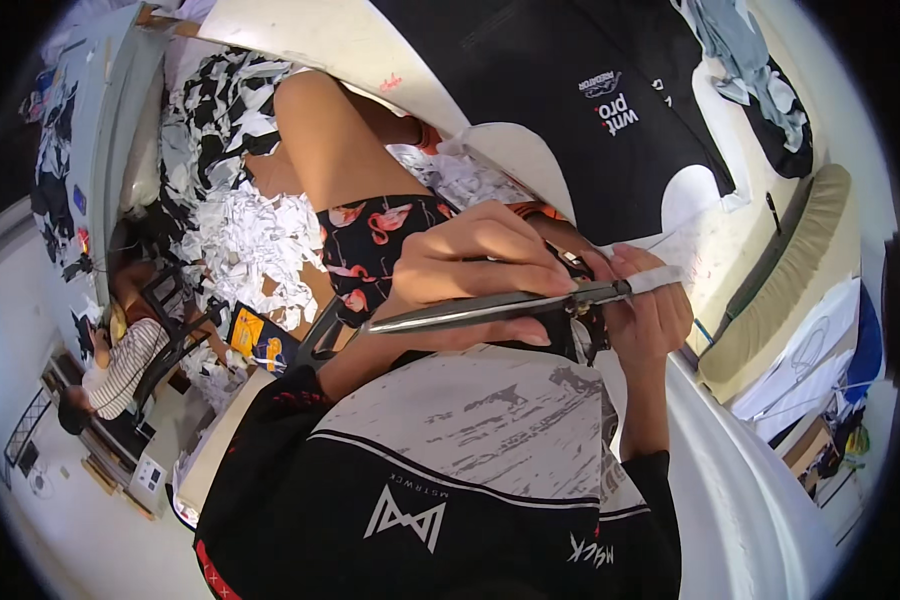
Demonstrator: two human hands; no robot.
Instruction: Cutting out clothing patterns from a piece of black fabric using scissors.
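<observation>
My left hand point(480, 262) is closed around a long, grey metal blade-like tool point(450, 314), held level in front of my lap. Its tapered end points left, beyond my fingers; I cannot tell its exact kind. At the tool's dark right end point(615, 293), my right hand point(650, 310) has its fingers bent together on a narrow white strip point(656, 279). The strip lies over the fingers, next to the tool's end. Whether my right hand also touches the tool is unclear.
White and black cloth scraps point(255, 240) are heaped at left. Ahead, a black printed garment point(590, 100) lies on a white table point(340, 40). A padded beige board point(785, 290) stands at right. Another person point(125, 365) sits at far left.
</observation>
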